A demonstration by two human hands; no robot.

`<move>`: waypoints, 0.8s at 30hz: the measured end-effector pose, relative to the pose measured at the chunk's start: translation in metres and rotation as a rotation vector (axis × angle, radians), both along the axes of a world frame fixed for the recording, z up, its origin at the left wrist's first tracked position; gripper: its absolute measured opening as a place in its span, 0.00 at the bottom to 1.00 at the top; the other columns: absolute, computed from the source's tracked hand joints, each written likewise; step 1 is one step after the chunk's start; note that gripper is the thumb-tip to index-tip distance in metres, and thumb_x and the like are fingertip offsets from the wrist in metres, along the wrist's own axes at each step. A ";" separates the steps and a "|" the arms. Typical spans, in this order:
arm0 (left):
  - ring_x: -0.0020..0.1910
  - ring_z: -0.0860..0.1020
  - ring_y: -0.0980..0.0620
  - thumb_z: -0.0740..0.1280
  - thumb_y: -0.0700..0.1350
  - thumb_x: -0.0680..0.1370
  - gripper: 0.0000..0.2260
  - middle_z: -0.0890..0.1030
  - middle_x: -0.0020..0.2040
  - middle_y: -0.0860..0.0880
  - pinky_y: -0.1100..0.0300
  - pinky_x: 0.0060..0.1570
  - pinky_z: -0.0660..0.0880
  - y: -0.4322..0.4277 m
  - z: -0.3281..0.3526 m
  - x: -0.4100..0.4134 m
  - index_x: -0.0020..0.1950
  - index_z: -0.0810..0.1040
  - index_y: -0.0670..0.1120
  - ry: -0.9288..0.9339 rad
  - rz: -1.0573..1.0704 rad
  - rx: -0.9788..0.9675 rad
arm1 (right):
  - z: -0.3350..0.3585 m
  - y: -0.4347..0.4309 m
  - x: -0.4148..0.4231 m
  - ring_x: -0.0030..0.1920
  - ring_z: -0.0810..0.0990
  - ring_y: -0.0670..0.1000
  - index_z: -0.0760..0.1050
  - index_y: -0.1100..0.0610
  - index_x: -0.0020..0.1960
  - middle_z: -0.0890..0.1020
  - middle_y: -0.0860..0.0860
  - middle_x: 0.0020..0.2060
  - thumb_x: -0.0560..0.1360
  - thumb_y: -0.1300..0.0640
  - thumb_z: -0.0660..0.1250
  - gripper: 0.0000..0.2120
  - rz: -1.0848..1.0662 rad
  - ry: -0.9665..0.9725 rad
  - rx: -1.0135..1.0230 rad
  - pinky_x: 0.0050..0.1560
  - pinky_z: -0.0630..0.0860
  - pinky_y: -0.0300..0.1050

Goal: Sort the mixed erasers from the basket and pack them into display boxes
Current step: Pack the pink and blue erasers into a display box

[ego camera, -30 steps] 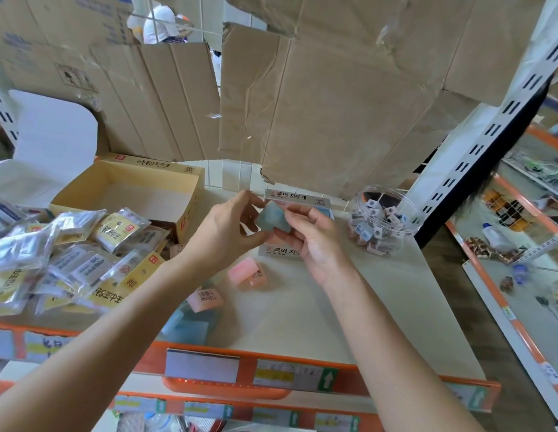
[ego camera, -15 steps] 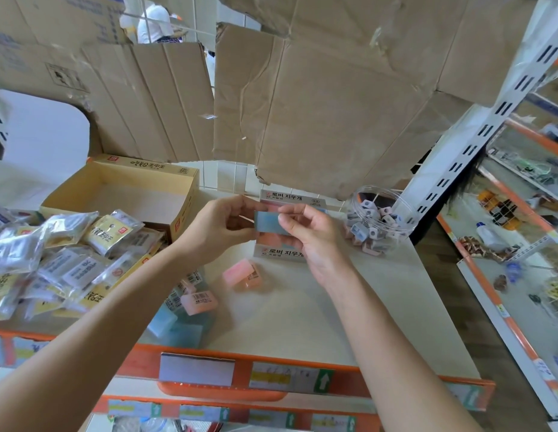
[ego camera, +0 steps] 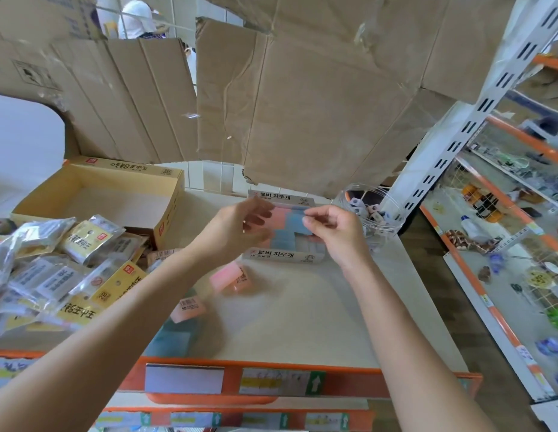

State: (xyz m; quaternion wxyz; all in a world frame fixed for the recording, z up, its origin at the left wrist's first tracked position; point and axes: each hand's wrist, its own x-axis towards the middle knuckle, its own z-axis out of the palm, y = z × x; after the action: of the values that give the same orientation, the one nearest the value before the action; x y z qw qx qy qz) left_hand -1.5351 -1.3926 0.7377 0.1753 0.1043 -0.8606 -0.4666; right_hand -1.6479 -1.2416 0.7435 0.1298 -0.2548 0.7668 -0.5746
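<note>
Here, cream shelf (ego camera: 302,322), cardboard backdrop (ego camera: 302,104), right grip (ego camera: 337,232) pinching blue eraser (ego camera: 298,218), left grip (ego camera: 237,227) seemingly released.

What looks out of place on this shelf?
Loose pink erasers and blue erasers lie askew on the beige shelf, outside the white display box. At left, a heap of silvery foil packets sprawls beside the open yellow cardboard box. The brown cardboard backing is torn and creased.

Blue eraser (ego camera: 299,222) lower now, over disp. box (ego camera: 282,254)
</note>
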 end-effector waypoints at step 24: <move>0.63 0.71 0.51 0.55 0.51 0.78 0.18 0.75 0.63 0.54 0.59 0.61 0.64 0.003 -0.026 -0.024 0.64 0.75 0.48 -0.229 -0.126 -0.599 | -0.015 -0.002 -0.022 0.44 0.80 0.48 0.81 0.57 0.47 0.82 0.50 0.42 0.74 0.62 0.68 0.04 -0.119 0.210 0.356 0.45 0.71 0.38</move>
State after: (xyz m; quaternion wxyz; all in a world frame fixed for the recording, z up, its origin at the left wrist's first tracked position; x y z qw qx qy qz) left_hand -1.5589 -1.3900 0.7121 0.0712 0.0465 -0.9785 -0.1880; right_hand -1.6703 -1.2435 0.7286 0.0579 -0.2407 0.8793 -0.4068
